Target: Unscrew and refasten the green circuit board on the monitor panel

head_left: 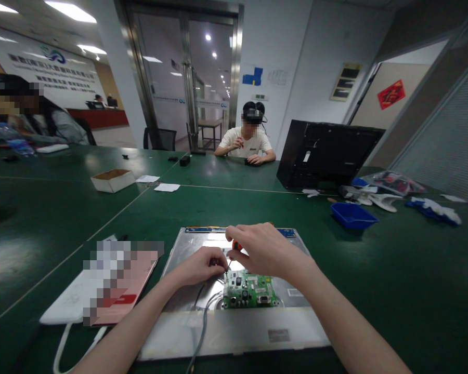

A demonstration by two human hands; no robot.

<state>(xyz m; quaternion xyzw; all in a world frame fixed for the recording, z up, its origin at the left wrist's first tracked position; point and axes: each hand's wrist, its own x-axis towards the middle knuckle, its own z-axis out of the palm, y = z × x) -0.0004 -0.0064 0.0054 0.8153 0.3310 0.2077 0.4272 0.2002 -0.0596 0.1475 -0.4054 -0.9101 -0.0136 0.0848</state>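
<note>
A screwdriver (237, 245) with an orange and black handle is gripped in my right hand (263, 248), its thin shaft slanting down to the left. The tip meets the upper left corner of a green circuit board (249, 290). Close beside that tip, my left hand (208, 262) has its fingers pinched together; what they hold, if anything, is hidden. The board lies on the metal back of a flat display panel (234, 332). Grey and black cables (203, 327) run from the board's left side toward me.
Left of the panel lie a white device (64, 301) and a pink item (140, 275), with a white cable. A blue tray (353, 215) and a black monitor (331, 153) stand to the right. An open box (113, 181) is farther left. Two people sit across the table.
</note>
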